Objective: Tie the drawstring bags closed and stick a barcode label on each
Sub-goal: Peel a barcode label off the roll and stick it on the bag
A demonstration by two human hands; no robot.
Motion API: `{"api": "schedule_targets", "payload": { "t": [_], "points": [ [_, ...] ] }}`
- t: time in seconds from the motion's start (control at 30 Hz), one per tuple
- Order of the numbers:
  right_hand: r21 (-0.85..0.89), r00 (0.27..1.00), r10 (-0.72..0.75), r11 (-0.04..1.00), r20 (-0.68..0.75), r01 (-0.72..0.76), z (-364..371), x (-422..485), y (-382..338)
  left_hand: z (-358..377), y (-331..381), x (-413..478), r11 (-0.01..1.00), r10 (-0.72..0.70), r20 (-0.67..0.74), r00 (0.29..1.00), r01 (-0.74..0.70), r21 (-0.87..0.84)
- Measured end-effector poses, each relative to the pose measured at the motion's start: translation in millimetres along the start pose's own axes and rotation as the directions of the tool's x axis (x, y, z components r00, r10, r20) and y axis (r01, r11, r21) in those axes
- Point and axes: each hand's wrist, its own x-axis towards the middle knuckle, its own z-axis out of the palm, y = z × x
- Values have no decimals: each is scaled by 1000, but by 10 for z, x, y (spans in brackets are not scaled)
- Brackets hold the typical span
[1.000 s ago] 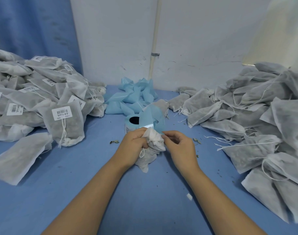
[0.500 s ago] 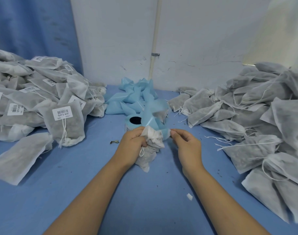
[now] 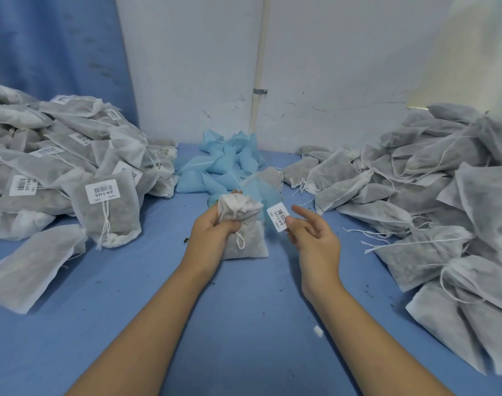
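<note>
drawstring bag [image 3: 245, 238] partly hidden by left hand [image 3: 212, 232], label [image 3: 278, 217] at right fingers [image 3: 292, 224]

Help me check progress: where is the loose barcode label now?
In the head view, the barcode label is just right of centre, pinched by the right hand, close beside the bag that the left hand grips.

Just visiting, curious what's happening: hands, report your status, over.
Left hand grips bag, top gathered. Right hand holds barcode label, not yet stuck on. Nothing between label and bag.
</note>
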Motion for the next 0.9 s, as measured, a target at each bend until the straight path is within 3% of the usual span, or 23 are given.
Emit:
{"api": "schedule_targets", "payload": {
  "t": [0.3,0.43,0.57,0.7,0.9],
  "points": [
    [65,984,171,983,48,-174,138,-98,-17,26,17,-5,999,39,-137,990,-39,3],
    [162,967,247,954,57,-253,190,-118,-87,92,38,2,998,31,-253,967,-43,-43],
    [291,932,336,886,135,-361,242,-171,-126,174,93,13,991,122,-314,941,-135,-20],
    [245,916,359,886,177,-394,267,-204,-114,255,126,-10,984,169,-312,935,-178,-1],
    [145,908,380,902,178,-406,239,-201,-90,322,169,-35,981,118,-278,953,-156,-118]
  ]
}}
